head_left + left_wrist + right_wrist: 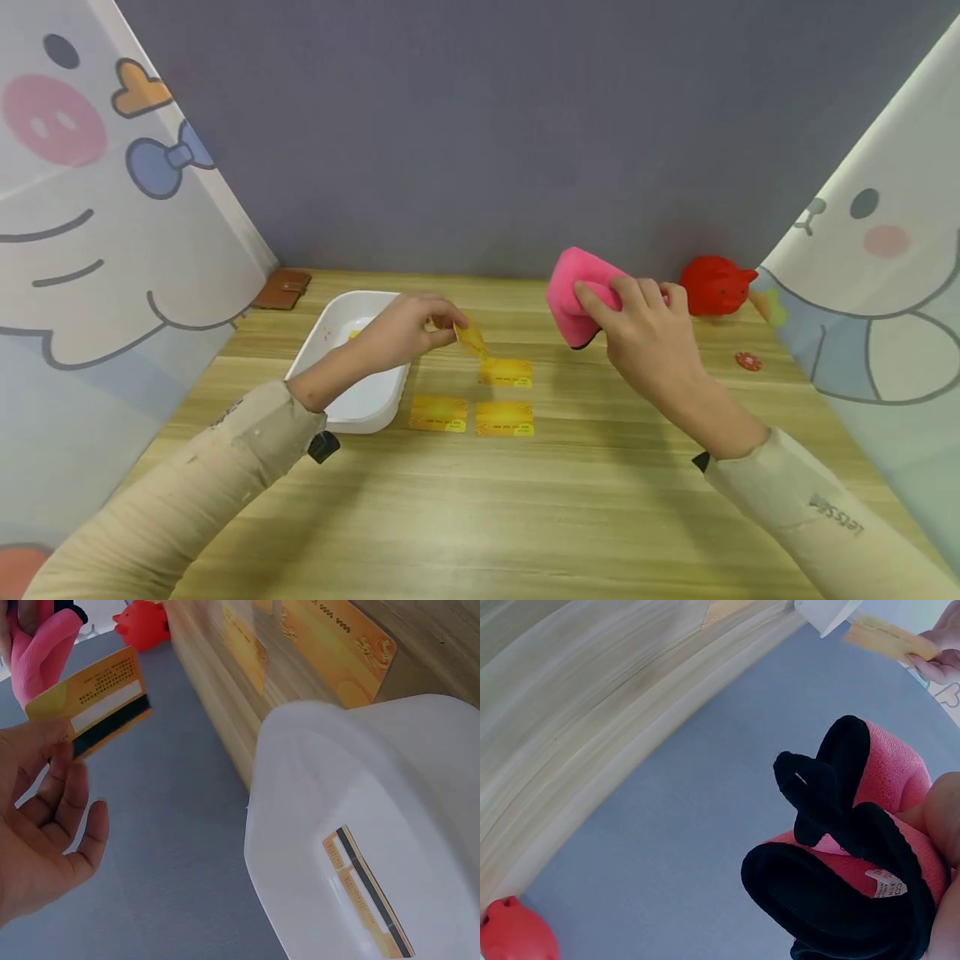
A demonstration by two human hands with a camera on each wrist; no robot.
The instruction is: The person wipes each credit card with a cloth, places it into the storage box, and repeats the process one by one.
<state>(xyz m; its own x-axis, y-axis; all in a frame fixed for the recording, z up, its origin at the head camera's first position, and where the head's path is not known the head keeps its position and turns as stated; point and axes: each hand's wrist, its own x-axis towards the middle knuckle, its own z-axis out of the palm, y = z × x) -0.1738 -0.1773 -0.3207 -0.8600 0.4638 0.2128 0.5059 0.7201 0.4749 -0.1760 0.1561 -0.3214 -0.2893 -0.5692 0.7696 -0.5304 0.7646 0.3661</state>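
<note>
My left hand (414, 327) pinches a yellow bank card (470, 337) between thumb and fingers, beside the white plastic tub and over the table. Its back, with a dark magnetic stripe, faces the left wrist view. My right hand (645, 321) grips a folded pink cloth (573, 292) with black edging (772, 889) and a small white label, raised above the table. Three yellow cards lie face up right of the tub: an upper card (510, 372), a lower left card (438, 414) and a lower right card (505, 419). Another card (367, 896) lies stripe up inside the tub.
The white tub (388, 412) stands on the wooden table (480, 517), left of the cards. A brown leather wallet (282, 289) lies at the back left. At the back right are a red piggy bank (716, 286) and a red poker chip (747, 361). A grey wall (480, 142) rises behind.
</note>
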